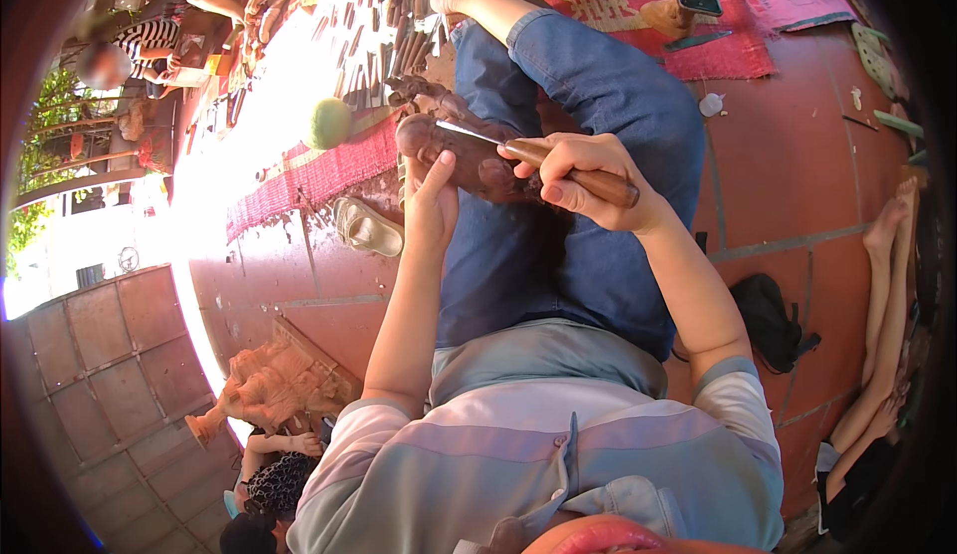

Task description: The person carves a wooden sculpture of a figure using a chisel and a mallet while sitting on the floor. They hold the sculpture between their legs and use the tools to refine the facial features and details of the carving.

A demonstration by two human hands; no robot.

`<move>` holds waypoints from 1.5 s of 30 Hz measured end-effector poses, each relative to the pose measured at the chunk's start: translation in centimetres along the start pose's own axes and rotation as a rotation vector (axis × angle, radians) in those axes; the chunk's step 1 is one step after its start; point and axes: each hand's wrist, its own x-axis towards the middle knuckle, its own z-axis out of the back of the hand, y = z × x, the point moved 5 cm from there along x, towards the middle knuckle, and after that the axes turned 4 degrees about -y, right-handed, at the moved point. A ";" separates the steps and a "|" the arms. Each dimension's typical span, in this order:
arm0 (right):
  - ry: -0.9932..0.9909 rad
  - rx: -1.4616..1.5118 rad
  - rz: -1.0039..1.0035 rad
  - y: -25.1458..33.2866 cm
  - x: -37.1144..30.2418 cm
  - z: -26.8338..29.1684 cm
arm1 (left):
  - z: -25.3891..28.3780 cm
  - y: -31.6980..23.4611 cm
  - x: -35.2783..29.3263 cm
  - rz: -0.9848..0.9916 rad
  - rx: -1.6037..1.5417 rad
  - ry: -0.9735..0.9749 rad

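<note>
R hand (588, 180) is clenched round the wooden handle of a carving chisel (538, 157), blade laid flat w/ tip on the dark wood carving (469, 155), prob. so it shaves rather than digs. L hand (431, 205) cups the carving from below, fingers wrapped on it, bracing it vs the push. Carving rests on the thigh of the blue jeans (588, 116), held off the tiled floor (797, 155). Approx. 2 rows of spare chisels (384, 31) lie on a red mat (319, 170), near a green ball (327, 123) & sandal (367, 227).

A dark brown wooden carving (469, 150), lumpy and reddish, lies across the person's denim-clad lap. A chisel (543, 160) with a brown wooden handle rests its thin metal blade on the carving's top.
</note>
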 end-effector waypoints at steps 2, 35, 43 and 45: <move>0.006 -0.041 -0.003 -0.1 -0.2 -0.4 | -0.2 -0.1 -0.1 0.001 -0.014 0.008; -0.090 0.199 0.014 1.6 0.7 1.9 | -0.9 -1.1 -0.2 -0.034 0.128 -0.078; -0.267 0.073 -0.028 -1.9 -2.6 3.6 | -0.6 -3.8 0.9 -0.189 0.767 -0.253; -0.324 0.129 0.001 -1.7 -2.8 4.6 | -1.3 -4.0 1.8 -0.272 0.904 -0.306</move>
